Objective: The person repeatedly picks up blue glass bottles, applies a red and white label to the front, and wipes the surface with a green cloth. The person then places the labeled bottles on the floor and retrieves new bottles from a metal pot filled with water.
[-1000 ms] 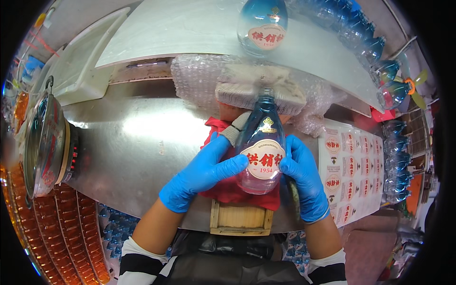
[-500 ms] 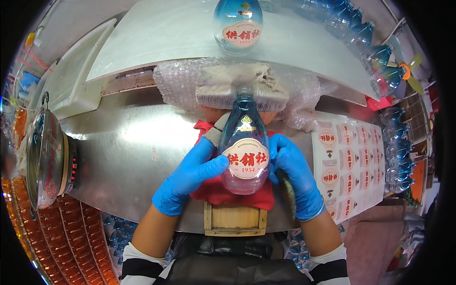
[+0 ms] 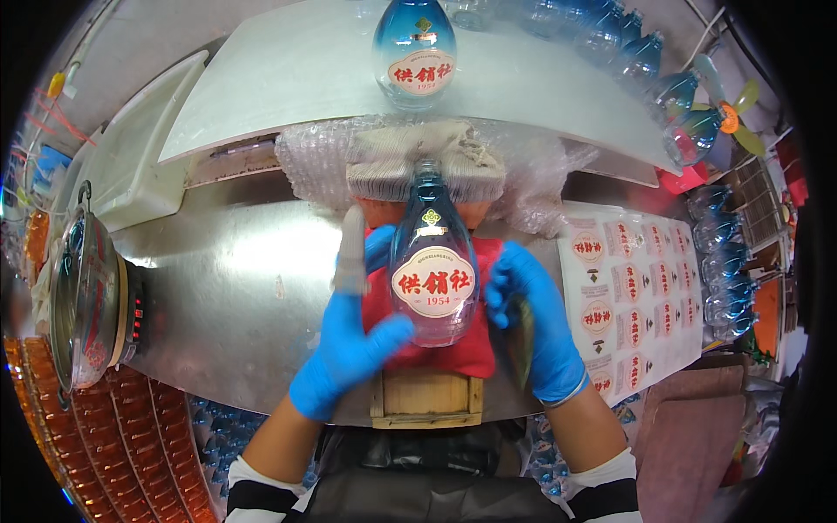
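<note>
Both blue-gloved hands are raised side by side, left hand (image 3: 353, 344) open-fingered, right hand (image 3: 534, 318) curled.

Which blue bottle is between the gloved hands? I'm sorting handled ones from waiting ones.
The labelled blue bottle lying on the red cloth, between left hand and right hand; the other labelled bottle sits apart on the white board.

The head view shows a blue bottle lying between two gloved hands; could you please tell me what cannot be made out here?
- Right hand: a dark flat item against its palm, mostly hidden by the fingers.
- Left hand: the pale thing at its fingertips is blurred.
- Blue bottle: its underside is hidden against the red cloth.
- Bottles at the right rim: small and bent by the fisheye.
</note>
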`<action>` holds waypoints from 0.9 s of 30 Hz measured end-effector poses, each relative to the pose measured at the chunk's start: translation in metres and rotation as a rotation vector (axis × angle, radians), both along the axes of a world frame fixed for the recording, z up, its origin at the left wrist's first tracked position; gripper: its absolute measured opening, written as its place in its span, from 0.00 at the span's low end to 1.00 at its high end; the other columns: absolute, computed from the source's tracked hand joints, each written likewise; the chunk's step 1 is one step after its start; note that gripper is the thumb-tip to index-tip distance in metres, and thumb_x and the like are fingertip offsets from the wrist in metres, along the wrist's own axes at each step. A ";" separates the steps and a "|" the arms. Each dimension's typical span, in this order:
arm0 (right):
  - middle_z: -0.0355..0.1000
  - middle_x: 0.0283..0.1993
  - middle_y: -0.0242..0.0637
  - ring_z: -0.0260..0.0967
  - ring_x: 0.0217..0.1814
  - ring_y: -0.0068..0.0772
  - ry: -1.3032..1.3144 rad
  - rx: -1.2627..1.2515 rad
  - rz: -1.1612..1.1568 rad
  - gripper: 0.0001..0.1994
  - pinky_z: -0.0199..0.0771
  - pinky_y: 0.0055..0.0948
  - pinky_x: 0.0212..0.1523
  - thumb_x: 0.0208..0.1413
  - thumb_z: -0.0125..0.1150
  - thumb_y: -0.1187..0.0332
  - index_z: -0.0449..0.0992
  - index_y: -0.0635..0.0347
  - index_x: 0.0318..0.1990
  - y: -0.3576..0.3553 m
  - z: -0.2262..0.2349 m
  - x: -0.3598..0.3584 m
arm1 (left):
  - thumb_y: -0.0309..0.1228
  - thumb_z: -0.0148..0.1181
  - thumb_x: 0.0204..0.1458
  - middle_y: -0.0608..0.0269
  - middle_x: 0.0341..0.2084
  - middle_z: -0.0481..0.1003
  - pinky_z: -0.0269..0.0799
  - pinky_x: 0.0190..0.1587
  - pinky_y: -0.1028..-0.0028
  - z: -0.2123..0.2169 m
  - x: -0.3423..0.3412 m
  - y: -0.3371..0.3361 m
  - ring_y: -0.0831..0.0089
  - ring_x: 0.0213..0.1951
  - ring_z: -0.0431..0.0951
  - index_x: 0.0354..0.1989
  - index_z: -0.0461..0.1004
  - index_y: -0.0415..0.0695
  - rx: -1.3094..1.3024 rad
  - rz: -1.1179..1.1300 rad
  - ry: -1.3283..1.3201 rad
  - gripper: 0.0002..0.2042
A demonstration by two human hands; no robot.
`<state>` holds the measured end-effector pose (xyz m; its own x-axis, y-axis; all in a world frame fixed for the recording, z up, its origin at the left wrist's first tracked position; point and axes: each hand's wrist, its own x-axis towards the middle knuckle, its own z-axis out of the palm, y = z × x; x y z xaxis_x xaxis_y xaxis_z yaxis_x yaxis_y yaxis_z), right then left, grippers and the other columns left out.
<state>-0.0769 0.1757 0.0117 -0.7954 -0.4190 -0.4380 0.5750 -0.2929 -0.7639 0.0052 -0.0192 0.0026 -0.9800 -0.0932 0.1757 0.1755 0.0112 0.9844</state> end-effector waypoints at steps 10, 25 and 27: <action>0.72 0.35 0.34 0.68 0.35 0.16 0.425 0.183 -0.265 0.10 0.69 0.19 0.34 0.52 0.61 0.67 0.69 0.63 0.36 -0.019 0.034 0.031 | 0.55 0.63 0.38 0.50 0.59 0.58 0.13 0.59 0.42 0.009 0.013 0.013 0.57 0.58 0.62 0.62 0.57 0.49 -0.895 0.210 0.056 0.42; 0.68 0.29 0.27 0.62 0.29 0.13 0.234 0.294 -0.427 0.07 0.65 0.17 0.29 0.52 0.61 0.70 0.69 0.61 0.32 -0.008 0.008 0.037 | 0.56 0.62 0.38 0.52 0.55 0.64 0.11 0.59 0.43 0.007 0.013 0.009 0.59 0.54 0.67 0.62 0.53 0.41 -0.902 0.204 0.070 0.46; 0.70 0.32 0.30 0.65 0.32 0.15 0.250 0.229 -0.427 0.07 0.68 0.18 0.32 0.52 0.60 0.70 0.71 0.62 0.35 -0.007 0.020 0.036 | 0.57 0.61 0.38 0.52 0.56 0.62 0.11 0.59 0.43 0.008 0.014 0.011 0.59 0.56 0.65 0.63 0.52 0.40 -0.841 0.217 0.044 0.47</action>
